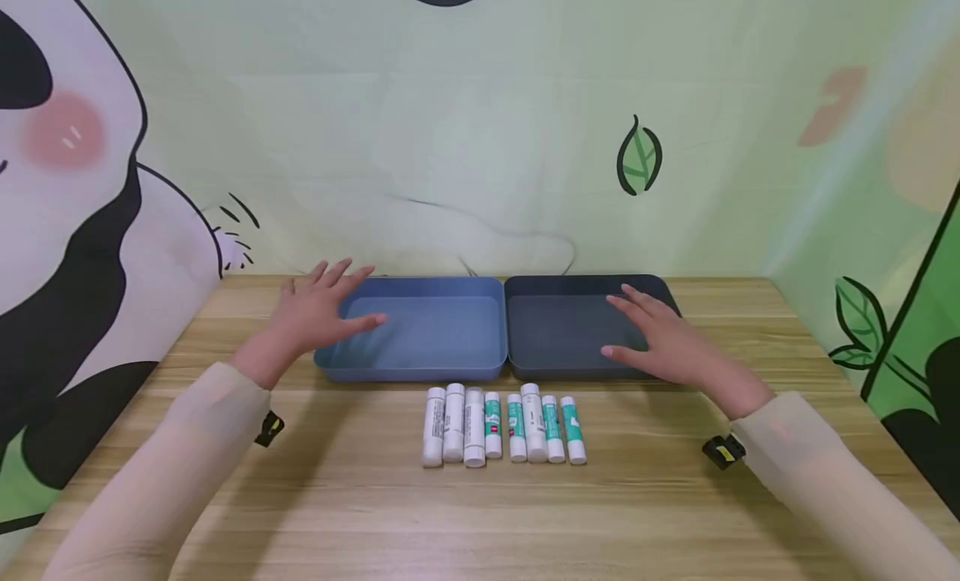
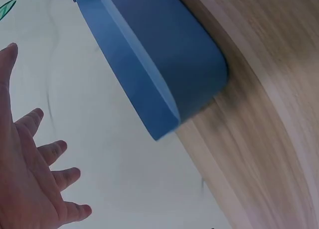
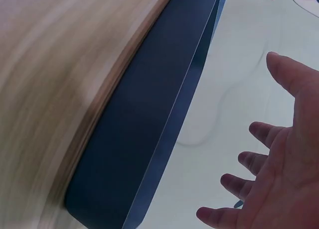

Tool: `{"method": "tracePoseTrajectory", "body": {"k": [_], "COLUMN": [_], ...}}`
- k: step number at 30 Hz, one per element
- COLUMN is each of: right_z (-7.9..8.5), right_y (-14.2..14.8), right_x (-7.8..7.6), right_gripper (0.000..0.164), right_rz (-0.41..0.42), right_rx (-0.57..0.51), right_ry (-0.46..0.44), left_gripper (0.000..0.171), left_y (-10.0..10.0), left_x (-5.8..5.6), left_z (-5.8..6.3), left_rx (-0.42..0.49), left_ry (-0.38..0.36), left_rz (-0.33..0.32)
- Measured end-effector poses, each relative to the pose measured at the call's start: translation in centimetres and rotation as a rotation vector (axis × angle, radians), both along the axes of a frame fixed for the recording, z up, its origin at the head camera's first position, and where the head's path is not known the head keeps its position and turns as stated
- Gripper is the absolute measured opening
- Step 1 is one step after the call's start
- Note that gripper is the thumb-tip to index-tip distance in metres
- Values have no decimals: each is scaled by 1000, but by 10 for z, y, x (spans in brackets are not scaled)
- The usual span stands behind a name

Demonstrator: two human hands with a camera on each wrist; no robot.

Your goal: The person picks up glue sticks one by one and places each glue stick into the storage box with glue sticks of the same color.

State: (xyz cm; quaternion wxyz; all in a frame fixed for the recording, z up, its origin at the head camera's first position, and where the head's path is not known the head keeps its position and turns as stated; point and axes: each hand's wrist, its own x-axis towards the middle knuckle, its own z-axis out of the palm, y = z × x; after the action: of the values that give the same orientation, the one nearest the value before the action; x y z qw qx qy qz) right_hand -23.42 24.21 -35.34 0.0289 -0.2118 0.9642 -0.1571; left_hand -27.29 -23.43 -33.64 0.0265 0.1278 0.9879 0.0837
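My left hand (image 1: 311, 310), fingers spread, hovers over the left end of a blue tray (image 1: 420, 371) and holds nothing. On the other side my right hand (image 1: 663, 335) is spread over the right part of a dark navy tray (image 1: 555, 369), also with nothing in it. Both trays stand side by side, and bare tray floor shows in each. In front of them lies a row of glue sticks: several larger white ones, such as this white glue stick (image 1: 453, 423), and several smaller green-and-white ones, such as this green glue stick (image 1: 572, 431).
The trays and glue sticks lie on a wooden table (image 1: 420, 523). Right behind its far edge hangs a pale green backdrop (image 1: 525, 147) with a panda and leaves. A small black wrist device (image 1: 723, 452) sits by the right sleeve, another device (image 1: 270, 429) by the left.
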Motion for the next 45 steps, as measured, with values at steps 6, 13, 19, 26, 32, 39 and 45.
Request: {"method": "tracePoseTrajectory", "body": {"k": [6, 13, 19, 26, 32, 39, 45], "right_z": [-1, 0, 3, 4, 4, 0, -5], "right_y": [1, 2, 2, 4, 5, 4, 4], "right_x": [8, 18, 32, 48, 58, 64, 66], "right_gripper": [81, 82, 83, 82, 79, 74, 68], "right_rz": [0, 15, 17, 23, 51, 46, 8], "right_rx": [-7, -31, -47, -64, -129, -264, -349], "right_ry": [3, -25, -55, -72, -114, -227, -318], "left_gripper": [91, 91, 84, 74, 70, 65, 63], "left_y": [-10, -27, -40, -51, -59, -68, -71], "left_x": [3, 3, 4, 3, 3, 1, 1], "left_z": [0, 2, 0, -1, -1, -8, -9], "left_rx": [-3, 93, 192, 257, 287, 456, 625], "left_ry": [-4, -42, -89, -138, -179, -253, -361], "left_rz": [14, 16, 25, 60, 76, 113, 167]}}
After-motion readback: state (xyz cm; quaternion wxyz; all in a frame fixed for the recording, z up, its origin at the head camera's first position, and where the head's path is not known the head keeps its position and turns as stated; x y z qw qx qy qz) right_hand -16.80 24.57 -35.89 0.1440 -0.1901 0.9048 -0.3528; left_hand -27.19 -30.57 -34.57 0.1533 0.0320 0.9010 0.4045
